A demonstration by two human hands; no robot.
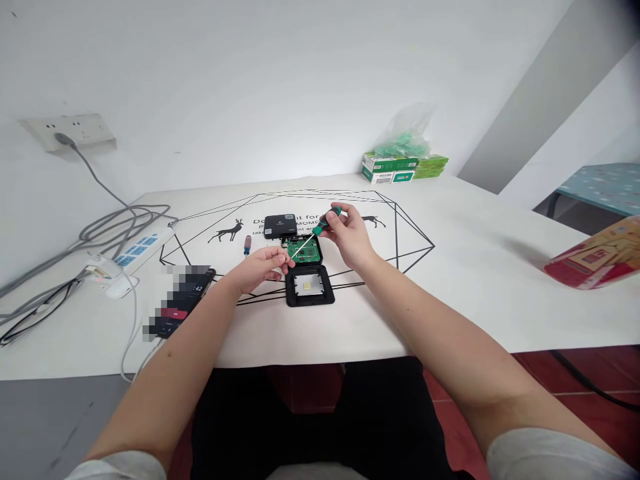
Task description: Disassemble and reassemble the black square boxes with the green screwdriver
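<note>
My right hand (345, 230) grips the green and black handle of a screwdriver (320, 228), whose thin shaft slants down to the left. At the shaft's tip my left hand (265, 267) has its thumb and fingers pinched together; whatever they hold is too small to make out. Beneath the shaft lies a green circuit board (309, 252) in a black case. In front of it is a black cover (325, 298) with a silver metal plate (310, 283) inside. Behind the board sits a flat black box (279, 227) with small labels.
A second screwdriver (247, 245) lies left of the board. A phone (183, 307), a power strip (143, 252) and tangled cables (100, 240) occupy the left side. Green and white boxes (387, 168) with a plastic bag (407, 137) stand against the wall. A red package (595, 260) is at right.
</note>
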